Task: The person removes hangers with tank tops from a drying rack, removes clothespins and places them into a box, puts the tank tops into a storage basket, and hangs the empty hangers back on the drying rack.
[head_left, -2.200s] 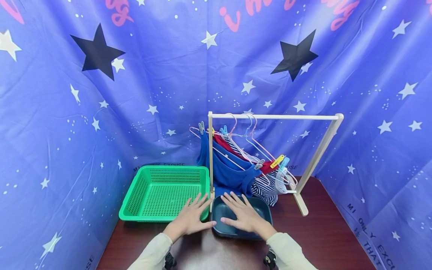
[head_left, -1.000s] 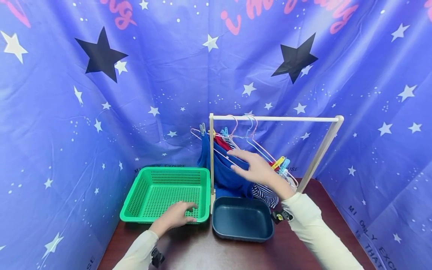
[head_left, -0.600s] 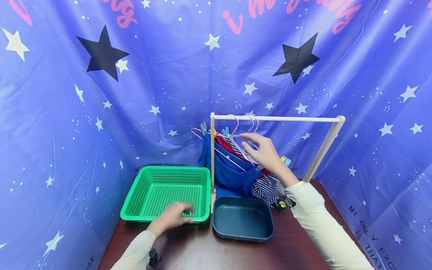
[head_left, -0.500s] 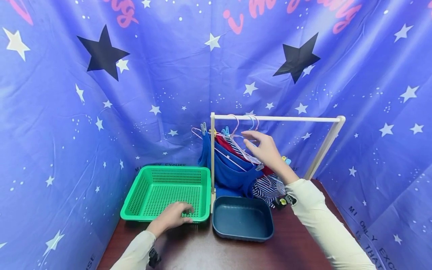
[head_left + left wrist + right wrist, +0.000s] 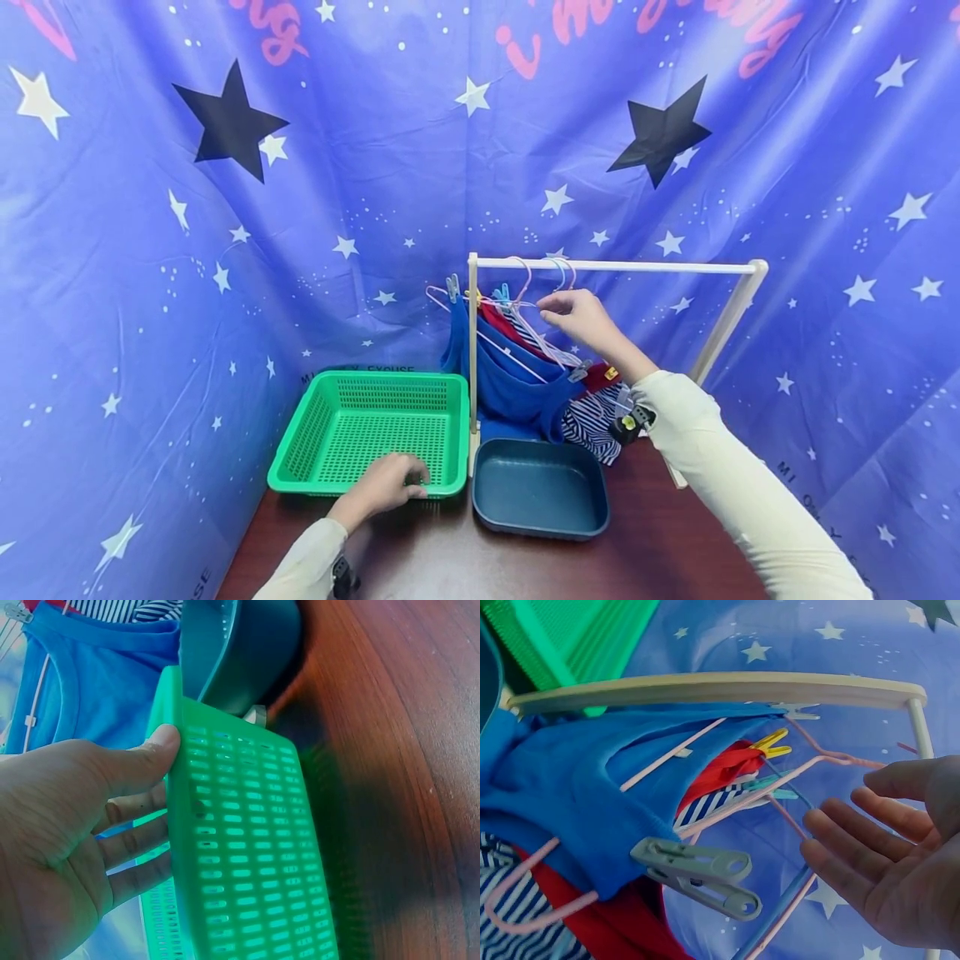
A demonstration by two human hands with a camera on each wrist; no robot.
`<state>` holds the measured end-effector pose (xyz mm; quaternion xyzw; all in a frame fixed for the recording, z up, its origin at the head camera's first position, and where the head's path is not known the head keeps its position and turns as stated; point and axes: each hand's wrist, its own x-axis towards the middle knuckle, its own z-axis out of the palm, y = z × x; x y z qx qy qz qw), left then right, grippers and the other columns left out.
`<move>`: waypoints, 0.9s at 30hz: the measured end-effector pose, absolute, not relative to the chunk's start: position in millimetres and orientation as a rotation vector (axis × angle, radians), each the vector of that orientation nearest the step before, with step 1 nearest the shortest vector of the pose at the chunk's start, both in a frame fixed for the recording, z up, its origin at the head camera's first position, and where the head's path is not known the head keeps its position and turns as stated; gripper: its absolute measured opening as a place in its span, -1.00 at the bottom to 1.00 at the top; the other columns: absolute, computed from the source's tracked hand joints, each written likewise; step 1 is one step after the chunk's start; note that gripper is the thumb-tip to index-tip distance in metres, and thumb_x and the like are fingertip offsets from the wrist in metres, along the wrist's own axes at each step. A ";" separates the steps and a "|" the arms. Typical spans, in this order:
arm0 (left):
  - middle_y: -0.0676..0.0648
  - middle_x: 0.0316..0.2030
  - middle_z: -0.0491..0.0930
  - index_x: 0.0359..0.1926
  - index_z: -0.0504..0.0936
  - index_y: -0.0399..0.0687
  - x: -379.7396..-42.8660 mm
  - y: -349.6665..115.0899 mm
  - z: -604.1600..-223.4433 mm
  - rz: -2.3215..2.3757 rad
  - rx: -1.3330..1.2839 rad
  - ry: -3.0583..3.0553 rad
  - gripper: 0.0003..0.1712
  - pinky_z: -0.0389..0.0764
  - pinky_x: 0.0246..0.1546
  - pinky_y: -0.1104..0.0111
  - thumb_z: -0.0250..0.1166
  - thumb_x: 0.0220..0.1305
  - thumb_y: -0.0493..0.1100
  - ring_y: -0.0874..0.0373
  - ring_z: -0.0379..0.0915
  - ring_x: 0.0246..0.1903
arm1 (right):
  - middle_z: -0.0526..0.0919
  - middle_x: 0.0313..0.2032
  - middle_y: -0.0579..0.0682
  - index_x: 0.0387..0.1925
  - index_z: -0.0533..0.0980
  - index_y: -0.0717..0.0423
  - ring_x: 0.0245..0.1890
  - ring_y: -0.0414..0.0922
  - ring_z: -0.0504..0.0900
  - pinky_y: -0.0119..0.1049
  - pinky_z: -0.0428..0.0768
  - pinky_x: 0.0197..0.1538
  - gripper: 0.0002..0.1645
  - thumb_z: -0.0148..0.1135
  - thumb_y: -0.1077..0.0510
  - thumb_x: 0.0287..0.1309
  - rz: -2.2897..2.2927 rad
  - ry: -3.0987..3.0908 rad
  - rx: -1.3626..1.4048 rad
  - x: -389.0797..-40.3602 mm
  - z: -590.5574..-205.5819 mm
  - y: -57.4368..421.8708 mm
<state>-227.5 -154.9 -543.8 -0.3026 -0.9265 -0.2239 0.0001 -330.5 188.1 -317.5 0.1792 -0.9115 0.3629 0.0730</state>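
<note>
My left hand [image 5: 382, 483] is at the front rim of the green basket [image 5: 375, 425]. In the left wrist view, its thumb lies on the outside of the rim and its fingers go behind it, pinching the rim. My right hand [image 5: 585, 321] reaches up under the rack's rail, beside the neck of a pink hanger [image 5: 780, 781]. The right wrist view shows its fingers spread a little, the thumb apart from them, nothing between. On this hanger is a blue garment [image 5: 517, 400], with a grey clothespin [image 5: 697, 870] on its near shoulder.
The wooden rack [image 5: 630, 265] also carries a red garment [image 5: 724, 766] and a striped one [image 5: 592, 425] behind the blue. A yellow clothespin [image 5: 772, 742] is on the red garment. A dark rectangular tub [image 5: 540, 487] stands in front on the brown table [image 5: 660, 533].
Both hands began spread low over the basket and tub. My left hand moved onto the basket's front rim. My right hand rose to the hangers, its thumb and fingers drawing closer together.
</note>
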 end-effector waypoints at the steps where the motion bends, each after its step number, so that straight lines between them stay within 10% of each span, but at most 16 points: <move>1: 0.01 -0.32 0.76 -0.28 0.76 -0.02 -227.3 -154.5 -544.0 -0.712 -0.944 -2.913 -0.86 0.62 -0.31 0.30 0.52 0.15 -0.12 0.14 0.67 -0.31 | 0.74 0.00 0.28 0.05 0.65 0.32 0.02 0.17 0.72 0.07 0.64 0.16 -0.68 0.24 0.22 0.36 1.077 -2.760 0.546 -332.1 -317.6 187.3; 27: 0.16 -0.48 0.70 -0.37 0.75 0.00 -230.4 -149.1 -540.4 -0.731 -0.851 -2.988 -0.85 0.53 -0.43 0.37 0.57 0.06 -0.11 0.43 0.42 -0.52 | 0.79 -0.36 0.23 -0.21 0.75 0.30 -0.57 -0.24 0.58 -0.45 0.53 -0.44 -0.80 0.29 0.33 0.16 0.779 -2.996 0.532 -351.2 -323.3 158.4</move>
